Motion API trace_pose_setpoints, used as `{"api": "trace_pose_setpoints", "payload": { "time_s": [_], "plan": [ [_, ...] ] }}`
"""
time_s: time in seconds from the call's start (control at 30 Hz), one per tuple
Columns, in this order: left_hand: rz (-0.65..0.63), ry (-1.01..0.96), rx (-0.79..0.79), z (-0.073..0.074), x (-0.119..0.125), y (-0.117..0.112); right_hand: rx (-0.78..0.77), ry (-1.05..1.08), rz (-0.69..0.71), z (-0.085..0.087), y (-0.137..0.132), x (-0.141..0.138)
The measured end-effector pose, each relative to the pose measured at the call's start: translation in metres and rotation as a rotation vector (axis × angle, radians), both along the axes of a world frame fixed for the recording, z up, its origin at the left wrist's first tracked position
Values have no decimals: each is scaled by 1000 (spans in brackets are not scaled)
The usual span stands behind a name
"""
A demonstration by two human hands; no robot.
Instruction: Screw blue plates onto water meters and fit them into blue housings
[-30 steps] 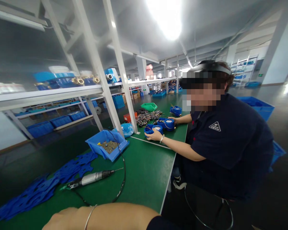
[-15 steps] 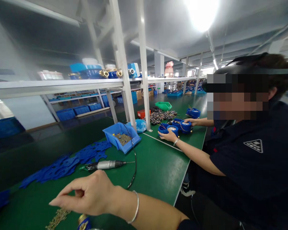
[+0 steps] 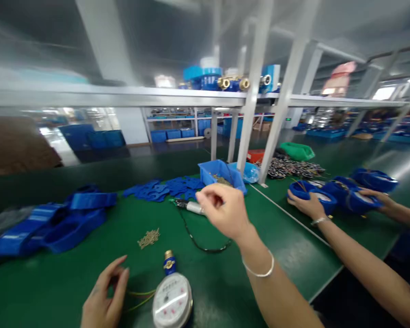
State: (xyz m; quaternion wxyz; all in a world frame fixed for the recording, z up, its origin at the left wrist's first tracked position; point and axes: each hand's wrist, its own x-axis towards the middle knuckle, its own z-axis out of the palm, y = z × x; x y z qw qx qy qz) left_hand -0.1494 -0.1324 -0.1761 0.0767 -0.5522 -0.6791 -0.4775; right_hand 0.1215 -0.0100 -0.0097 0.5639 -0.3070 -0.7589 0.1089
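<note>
A water meter (image 3: 172, 298) with a white dial and a brass fitting lies on the green table (image 3: 71, 269) at the near edge. My left hand (image 3: 105, 298) rests just left of it, fingers apart, holding nothing. My right hand (image 3: 224, 209) is raised over the table, fingers curled loosely, above an electric screwdriver (image 3: 190, 207) and its black cable. Whether it pinches anything is blurred. A small pile of brass screws (image 3: 149, 238) lies between my hands.
A blue bin of screws (image 3: 222, 174) stands behind the screwdriver. Flat blue parts (image 3: 166, 187) and blue casings (image 3: 54, 221) lie to the left. At the right, a co-worker's hands (image 3: 305, 205) hold blue meter housings (image 3: 341, 197). White shelf posts (image 3: 251, 114) rise from the table.
The view has swung left and down, bringing the meter and my left hand into sight. My right hand has risen and reached forward toward the screwdriver.
</note>
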Motion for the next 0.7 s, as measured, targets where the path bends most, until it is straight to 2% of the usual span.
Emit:
{"api": "trace_pose_setpoints", "payload": {
  "time_s": [0.13, 0.23, 0.47, 0.57, 0.7],
  "plan": [
    [8, -35, 11, 7, 10, 0, -134, -149, -103, -7, 48, 17],
    [-10, -62, 0, 12, 14, 3, -235, -333, -197, -26, 76, 13],
    [-42, -63, 36, 7, 17, 3, -412, -600, -239, -92, 131, -31],
    [-90, -14, 72, 5, 20, 5, -496, -707, -267, -105, 158, -53],
    [-118, 44, 104, 6, 21, 8, -603, -811, -294, -111, 188, -87]
  ]
}}
